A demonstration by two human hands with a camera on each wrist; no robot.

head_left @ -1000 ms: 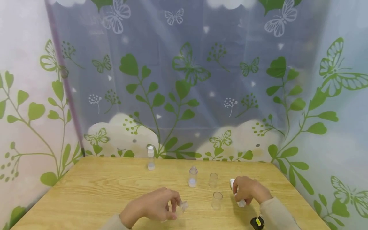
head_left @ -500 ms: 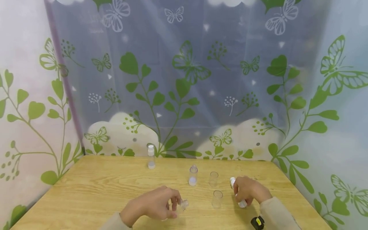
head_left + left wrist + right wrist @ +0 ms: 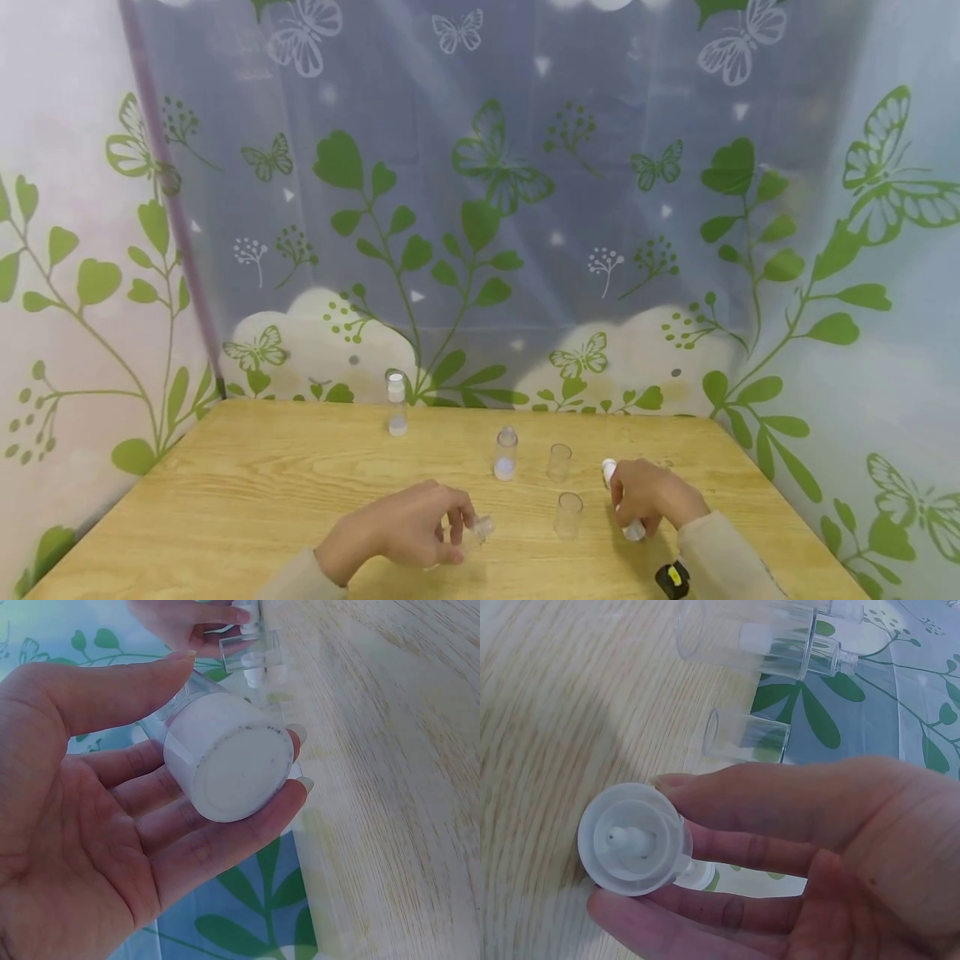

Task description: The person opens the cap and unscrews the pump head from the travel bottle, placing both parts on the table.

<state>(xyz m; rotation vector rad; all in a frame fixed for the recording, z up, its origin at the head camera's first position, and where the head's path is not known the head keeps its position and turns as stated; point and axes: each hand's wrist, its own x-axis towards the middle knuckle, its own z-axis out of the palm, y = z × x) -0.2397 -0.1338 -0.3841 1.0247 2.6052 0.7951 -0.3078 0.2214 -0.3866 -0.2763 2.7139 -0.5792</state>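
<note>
My left hand (image 3: 412, 527) holds a clear bottle (image 3: 240, 765) between thumb and curled fingers. Its white base faces the left wrist camera, and its open neck (image 3: 483, 527) points right in the head view. My right hand (image 3: 651, 493) pinches a round white pump top (image 3: 634, 840) by its sides, the hollow underside with a small central stem toward the right wrist camera. Another white piece (image 3: 609, 472) stands just beyond my right fingers, partly hidden by them. Between the hands are two clear open cylinders, the nearer one (image 3: 569, 517) and the farther one (image 3: 559, 462).
A clear bottle with a white base (image 3: 506, 462) stands upright behind the hands, left of the cylinders. Farther back at the left stands a bottle with a white top (image 3: 396, 408). A black object with a yellow mark (image 3: 672, 580) lies by my right sleeve. A printed curtain borders the wooden table (image 3: 285, 467).
The head view has tipped down slightly, so the curtain print sits higher in it. Both hands keep their hold with hardly any movement, and the things on the table stay put.
</note>
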